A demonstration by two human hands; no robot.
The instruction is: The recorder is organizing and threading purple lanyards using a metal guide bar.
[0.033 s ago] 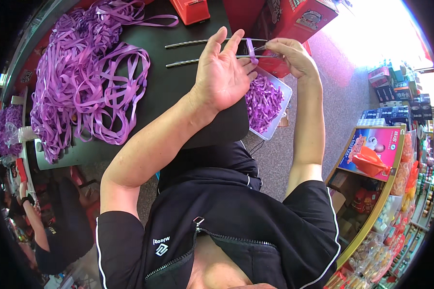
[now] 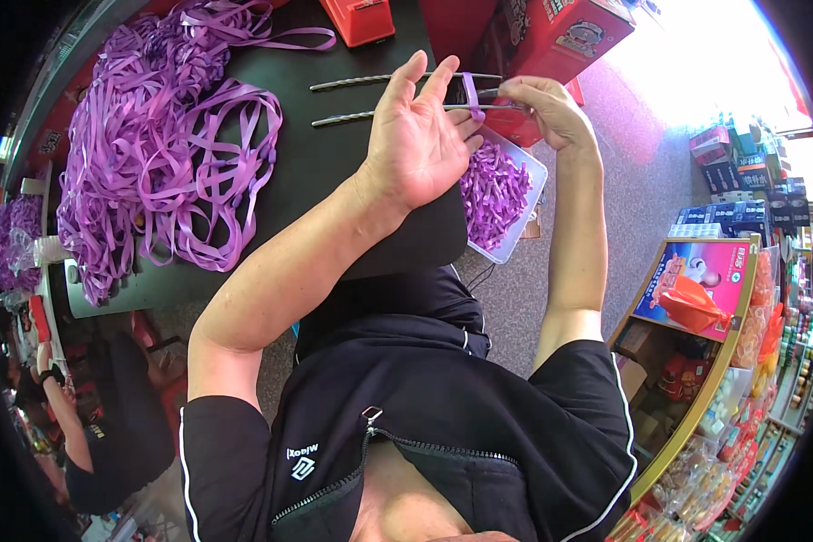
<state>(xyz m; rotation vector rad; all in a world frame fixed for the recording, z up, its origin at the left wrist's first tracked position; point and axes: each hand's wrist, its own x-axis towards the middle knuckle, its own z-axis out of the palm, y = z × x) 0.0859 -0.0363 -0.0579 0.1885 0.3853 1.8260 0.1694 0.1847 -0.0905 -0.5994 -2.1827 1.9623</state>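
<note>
Over the dark bench (image 2: 312, 163), the left grip (image 2: 420, 149) is spread, fingers apart, while the right grip (image 2: 551, 108) curls at the right ends of two metal rods (image 2: 352, 82); whether it is clamped I cannot tell. The purple ribbon band (image 2: 470, 91) spans both rods between the grips, just beside the left one.

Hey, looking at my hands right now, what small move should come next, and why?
Perhaps steady the purple ribbon with your left hand before your right hand pulls: the ribbon spans both metal rods, your left hand lies beside it, and your right fingertips are pinched near the rods' ends.
</note>
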